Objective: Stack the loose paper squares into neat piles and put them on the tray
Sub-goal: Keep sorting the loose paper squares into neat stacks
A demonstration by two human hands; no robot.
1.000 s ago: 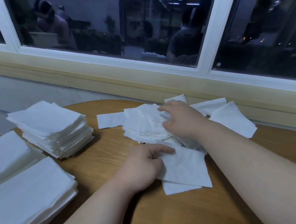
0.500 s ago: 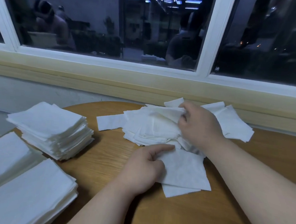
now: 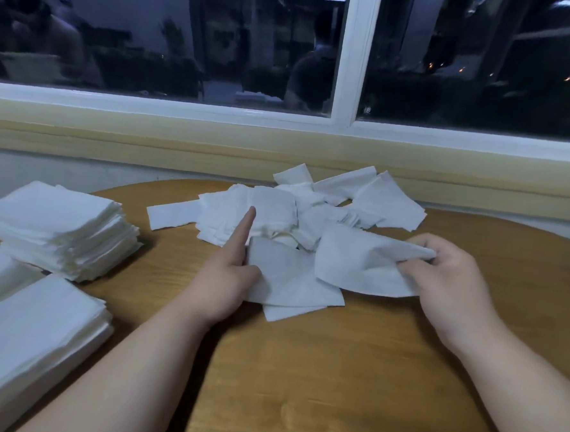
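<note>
Currently: one square in hand, placement pending

Nearest, three neat stacks (image 3: 36,327) sit left on the surface (image 3: 333,385). Right hand (image 3: 452,289) fingers (image 3: 418,245) pinch one paper square (image 3: 357,263), just right of the small started pile (image 3: 289,286) that the left hand (image 3: 223,279) holds at its edge, index finger straight. Beyond, one loose heap (image 3: 277,212). No tray identifiable.

Soft, matt white paper squares (image 3: 270,215) on a smooth, satin-finished wooden table (image 3: 351,370); glossy glass window (image 3: 188,36).

Round wooden table (image 3: 333,385) below dark window (image 3: 254,47)
</note>
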